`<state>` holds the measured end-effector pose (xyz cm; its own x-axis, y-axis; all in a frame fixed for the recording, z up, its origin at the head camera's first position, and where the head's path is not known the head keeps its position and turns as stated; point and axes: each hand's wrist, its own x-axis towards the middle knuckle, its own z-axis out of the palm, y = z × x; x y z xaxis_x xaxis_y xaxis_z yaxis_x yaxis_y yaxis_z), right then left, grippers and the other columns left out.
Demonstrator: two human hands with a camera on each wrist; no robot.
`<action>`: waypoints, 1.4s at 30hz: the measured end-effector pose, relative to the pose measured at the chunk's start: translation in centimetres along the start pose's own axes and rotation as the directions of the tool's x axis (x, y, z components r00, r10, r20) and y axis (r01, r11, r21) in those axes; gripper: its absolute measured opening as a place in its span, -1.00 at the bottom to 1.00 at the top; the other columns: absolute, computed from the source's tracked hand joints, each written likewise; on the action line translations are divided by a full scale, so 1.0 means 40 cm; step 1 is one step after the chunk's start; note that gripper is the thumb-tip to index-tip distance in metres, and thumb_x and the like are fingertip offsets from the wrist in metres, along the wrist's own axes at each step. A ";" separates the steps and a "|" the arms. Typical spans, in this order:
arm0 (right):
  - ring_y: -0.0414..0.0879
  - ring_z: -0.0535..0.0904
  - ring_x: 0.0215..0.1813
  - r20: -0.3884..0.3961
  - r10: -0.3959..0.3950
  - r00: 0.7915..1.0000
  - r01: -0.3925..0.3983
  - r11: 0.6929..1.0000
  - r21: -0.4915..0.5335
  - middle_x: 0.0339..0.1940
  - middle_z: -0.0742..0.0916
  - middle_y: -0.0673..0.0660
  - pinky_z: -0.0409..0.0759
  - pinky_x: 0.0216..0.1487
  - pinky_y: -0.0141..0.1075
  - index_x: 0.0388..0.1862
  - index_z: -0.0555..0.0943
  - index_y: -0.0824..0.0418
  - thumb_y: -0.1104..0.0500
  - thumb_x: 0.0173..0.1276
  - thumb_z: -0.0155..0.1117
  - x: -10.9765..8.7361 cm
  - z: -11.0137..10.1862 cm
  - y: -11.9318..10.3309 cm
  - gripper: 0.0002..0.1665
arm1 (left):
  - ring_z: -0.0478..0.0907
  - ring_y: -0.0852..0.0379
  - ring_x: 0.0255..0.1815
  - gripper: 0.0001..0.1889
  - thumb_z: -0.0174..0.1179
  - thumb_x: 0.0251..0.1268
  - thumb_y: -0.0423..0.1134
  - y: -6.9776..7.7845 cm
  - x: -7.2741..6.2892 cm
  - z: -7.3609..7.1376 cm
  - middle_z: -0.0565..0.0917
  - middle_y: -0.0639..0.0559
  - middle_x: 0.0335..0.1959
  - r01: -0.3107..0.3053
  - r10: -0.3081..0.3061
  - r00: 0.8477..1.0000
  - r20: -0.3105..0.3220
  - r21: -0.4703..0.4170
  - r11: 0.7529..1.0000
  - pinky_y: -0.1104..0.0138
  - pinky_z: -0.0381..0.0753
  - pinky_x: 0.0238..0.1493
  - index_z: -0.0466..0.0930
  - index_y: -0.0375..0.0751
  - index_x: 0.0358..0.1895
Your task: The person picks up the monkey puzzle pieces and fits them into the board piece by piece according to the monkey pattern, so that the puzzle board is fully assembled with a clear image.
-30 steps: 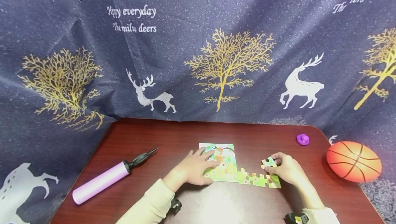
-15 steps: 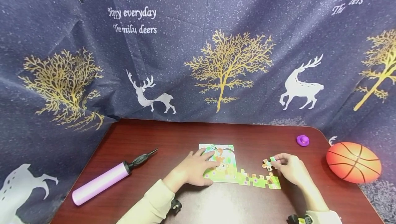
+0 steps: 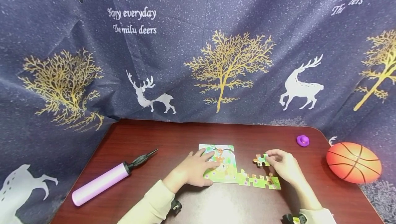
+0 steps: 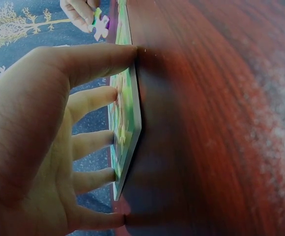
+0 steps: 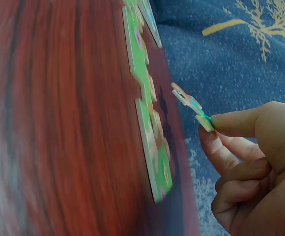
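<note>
Shifted leftward above the dark red table (image 3: 148,134) since half a second ago, the right hand (image 3: 287,167) pinches thumb and finger together, as the left hand (image 3: 198,169) rests, fingers spread, on a picture board (image 3: 228,158). Beside it runs a row of pieces (image 3: 259,182); off the table — gripped in that pinch — hangs one puzzle piece (image 3: 261,159).

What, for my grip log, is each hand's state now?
Left hand: open, fingers spread, touching the picture board.
Right hand: closed, pinching a puzzle piece.
</note>
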<state>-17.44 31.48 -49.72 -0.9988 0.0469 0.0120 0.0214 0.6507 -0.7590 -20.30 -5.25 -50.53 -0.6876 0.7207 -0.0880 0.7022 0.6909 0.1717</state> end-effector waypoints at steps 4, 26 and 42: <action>-0.04 0.63 -0.59 0.019 -0.004 1.000 0.004 0.999 0.038 -0.41 0.78 0.11 0.52 -0.50 -0.30 0.09 0.68 0.28 0.15 0.47 0.38 0.005 0.024 -0.027 -0.69 | 0.13 -0.18 0.61 -0.26 0.30 0.22 0.30 0.000 0.000 0.001 0.26 0.06 0.62 0.004 -0.004 1.000 -0.003 0.009 1.000 -0.35 0.33 0.32 0.41 0.42 0.52; -0.11 0.49 -0.67 0.142 -0.001 0.990 -0.019 0.991 0.134 -0.56 0.71 0.07 0.41 -0.65 -0.32 -0.05 0.75 0.22 0.22 0.40 0.40 0.035 0.194 -0.133 -0.82 | 0.14 -0.20 0.61 -0.25 0.31 0.23 0.28 0.005 -0.004 -0.006 0.26 0.05 0.62 0.010 -0.010 1.000 0.003 -0.001 1.000 -0.34 0.31 0.35 0.41 0.36 0.52; -0.12 0.54 -0.59 0.119 0.070 0.990 -0.077 0.995 0.056 -0.46 0.72 0.00 0.51 -0.49 -0.25 -0.14 0.77 0.15 0.19 0.34 0.46 0.039 0.238 -0.159 -0.87 | 0.12 -0.23 0.62 -0.21 0.29 0.25 0.31 0.005 -0.002 -0.001 0.23 0.07 0.64 0.018 -0.018 1.000 0.007 0.004 1.000 -0.33 0.29 0.37 0.34 0.37 0.57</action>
<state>-19.54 20.19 -51.09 -0.9929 0.0022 -0.1189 0.0963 0.6014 -0.7931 -20.13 -5.19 -50.44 -0.6989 0.7085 -0.0977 0.6904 0.7040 0.1665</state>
